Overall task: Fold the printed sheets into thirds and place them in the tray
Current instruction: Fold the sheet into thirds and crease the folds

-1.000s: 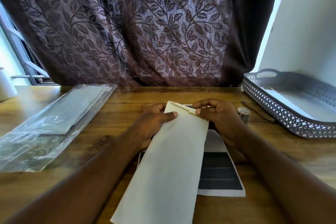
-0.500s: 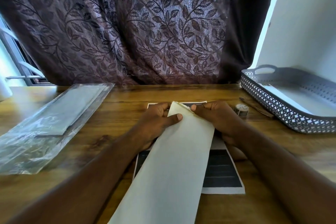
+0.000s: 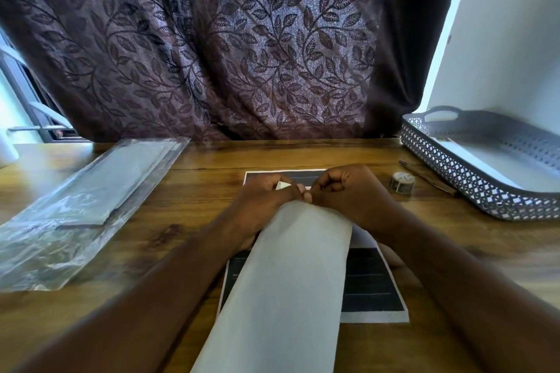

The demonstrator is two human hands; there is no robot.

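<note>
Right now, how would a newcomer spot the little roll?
Start at the grey lattice tray on the table's right. Between it and the right hand sits the roll, beside a thin stick. It is the only small round thing there.

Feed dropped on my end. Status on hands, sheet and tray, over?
Both pinch far end of folded sheet: left hand, right hand. Not yet in tray. A small round object lies between.
</note>
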